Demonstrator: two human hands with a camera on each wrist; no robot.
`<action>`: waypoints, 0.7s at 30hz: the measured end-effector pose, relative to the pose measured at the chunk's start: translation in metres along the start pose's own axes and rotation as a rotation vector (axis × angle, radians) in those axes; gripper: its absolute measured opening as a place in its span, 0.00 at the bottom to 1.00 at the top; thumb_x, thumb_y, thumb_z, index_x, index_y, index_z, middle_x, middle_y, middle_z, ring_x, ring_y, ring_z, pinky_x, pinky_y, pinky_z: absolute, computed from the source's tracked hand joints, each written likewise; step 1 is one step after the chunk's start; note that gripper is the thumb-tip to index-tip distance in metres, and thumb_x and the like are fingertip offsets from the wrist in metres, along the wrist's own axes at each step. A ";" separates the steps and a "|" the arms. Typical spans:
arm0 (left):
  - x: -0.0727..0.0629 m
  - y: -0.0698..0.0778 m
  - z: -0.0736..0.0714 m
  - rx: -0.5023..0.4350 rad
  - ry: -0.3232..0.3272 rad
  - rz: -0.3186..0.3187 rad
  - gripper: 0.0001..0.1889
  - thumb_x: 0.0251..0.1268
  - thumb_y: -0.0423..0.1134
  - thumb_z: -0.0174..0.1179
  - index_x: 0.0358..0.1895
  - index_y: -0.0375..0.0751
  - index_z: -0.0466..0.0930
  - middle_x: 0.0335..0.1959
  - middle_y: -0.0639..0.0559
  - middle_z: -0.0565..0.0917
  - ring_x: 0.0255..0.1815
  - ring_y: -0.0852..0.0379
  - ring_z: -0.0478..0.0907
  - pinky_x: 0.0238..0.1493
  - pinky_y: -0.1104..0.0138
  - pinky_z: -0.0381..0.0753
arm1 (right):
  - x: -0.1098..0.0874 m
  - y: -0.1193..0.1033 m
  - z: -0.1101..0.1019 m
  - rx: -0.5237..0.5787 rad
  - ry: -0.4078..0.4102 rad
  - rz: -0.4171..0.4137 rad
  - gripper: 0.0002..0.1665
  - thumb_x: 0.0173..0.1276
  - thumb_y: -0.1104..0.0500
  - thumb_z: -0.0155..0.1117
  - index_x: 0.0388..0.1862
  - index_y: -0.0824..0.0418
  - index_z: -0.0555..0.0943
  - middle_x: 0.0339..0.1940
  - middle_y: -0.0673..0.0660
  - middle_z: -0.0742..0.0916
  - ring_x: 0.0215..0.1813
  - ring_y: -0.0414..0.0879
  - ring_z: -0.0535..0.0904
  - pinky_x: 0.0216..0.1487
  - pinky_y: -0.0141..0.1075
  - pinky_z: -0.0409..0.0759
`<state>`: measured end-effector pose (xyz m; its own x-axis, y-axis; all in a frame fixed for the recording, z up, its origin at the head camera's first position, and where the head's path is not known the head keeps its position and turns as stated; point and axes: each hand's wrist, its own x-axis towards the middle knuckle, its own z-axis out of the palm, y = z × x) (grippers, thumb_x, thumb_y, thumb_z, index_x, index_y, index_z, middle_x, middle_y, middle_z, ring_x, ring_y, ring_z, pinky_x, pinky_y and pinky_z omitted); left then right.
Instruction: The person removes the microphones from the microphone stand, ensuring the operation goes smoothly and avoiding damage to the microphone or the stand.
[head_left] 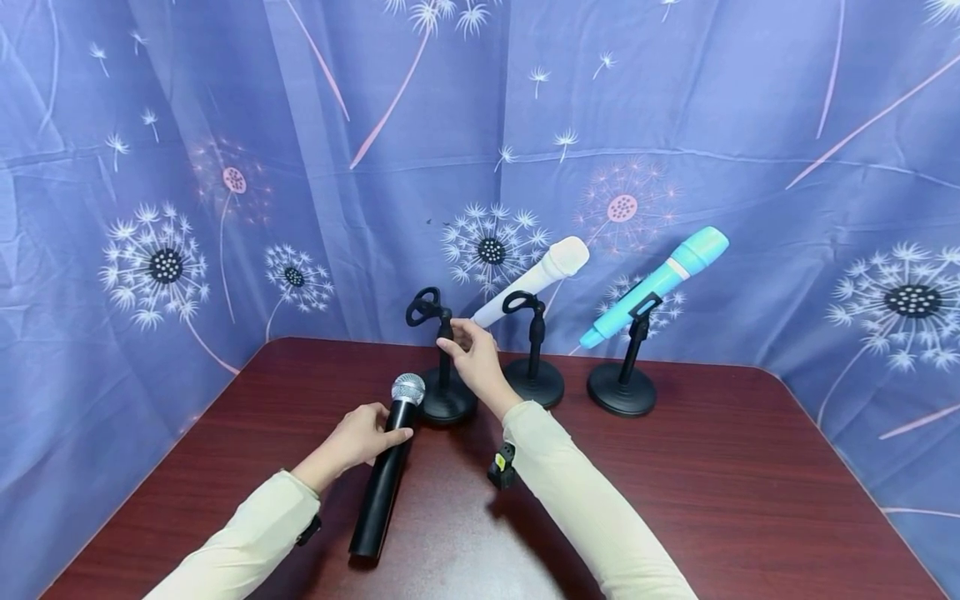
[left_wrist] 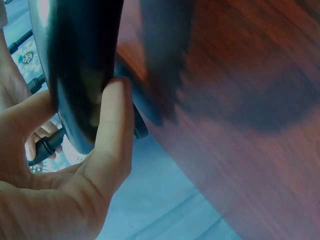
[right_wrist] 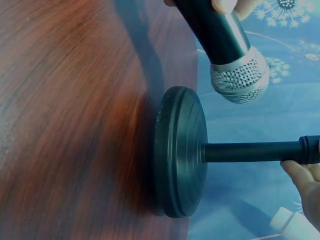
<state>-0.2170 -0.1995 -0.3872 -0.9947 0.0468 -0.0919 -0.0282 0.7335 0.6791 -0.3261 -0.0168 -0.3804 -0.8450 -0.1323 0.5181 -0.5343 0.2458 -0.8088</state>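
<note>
Pale glare marks the table (head_left: 465, 533); both wrist views are dimmer.

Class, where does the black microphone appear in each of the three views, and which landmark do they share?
Head: black microphone in the lower half, left of centre.
Left wrist: black microphone at upper left, partly shown.
Right wrist: black microphone at top, right of centre.
Shared landmark: reddish-brown table.

Left hand (head_left: 362, 437) grips, right hand (head_left: 477, 360) pinches, arms (head_left: 588, 500) stretched forward
</note>
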 end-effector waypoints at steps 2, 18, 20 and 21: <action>-0.001 0.000 0.002 -0.011 -0.007 -0.003 0.24 0.60 0.43 0.67 0.50 0.25 0.74 0.25 0.46 0.77 0.15 0.55 0.78 0.22 0.61 0.81 | 0.001 0.001 0.000 0.001 0.004 -0.002 0.19 0.63 0.65 0.67 0.52 0.73 0.79 0.41 0.67 0.86 0.45 0.57 0.83 0.49 0.43 0.80; -0.005 -0.004 0.010 -0.058 -0.061 -0.069 0.22 0.59 0.40 0.67 0.49 0.25 0.75 0.29 0.45 0.78 0.21 0.54 0.81 0.22 0.62 0.82 | 0.006 0.002 0.008 0.007 0.021 0.004 0.19 0.64 0.65 0.67 0.53 0.72 0.79 0.42 0.66 0.86 0.46 0.56 0.82 0.50 0.43 0.80; -0.007 -0.005 0.010 -0.055 -0.068 -0.060 0.22 0.59 0.40 0.67 0.48 0.25 0.75 0.30 0.44 0.79 0.22 0.54 0.81 0.22 0.62 0.82 | 0.006 0.003 0.010 0.012 0.028 0.015 0.20 0.63 0.65 0.67 0.53 0.71 0.79 0.43 0.66 0.85 0.46 0.56 0.82 0.50 0.43 0.80; -0.007 -0.005 0.011 -0.054 -0.070 -0.055 0.22 0.59 0.40 0.67 0.47 0.25 0.75 0.30 0.44 0.79 0.22 0.54 0.81 0.22 0.62 0.82 | 0.005 0.003 0.011 0.010 0.032 0.014 0.19 0.63 0.65 0.68 0.52 0.71 0.79 0.43 0.66 0.85 0.46 0.56 0.83 0.49 0.43 0.80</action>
<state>-0.2087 -0.1963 -0.3979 -0.9822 0.0561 -0.1795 -0.0898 0.6988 0.7096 -0.3325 -0.0272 -0.3832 -0.8515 -0.0976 0.5152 -0.5227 0.2373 -0.8188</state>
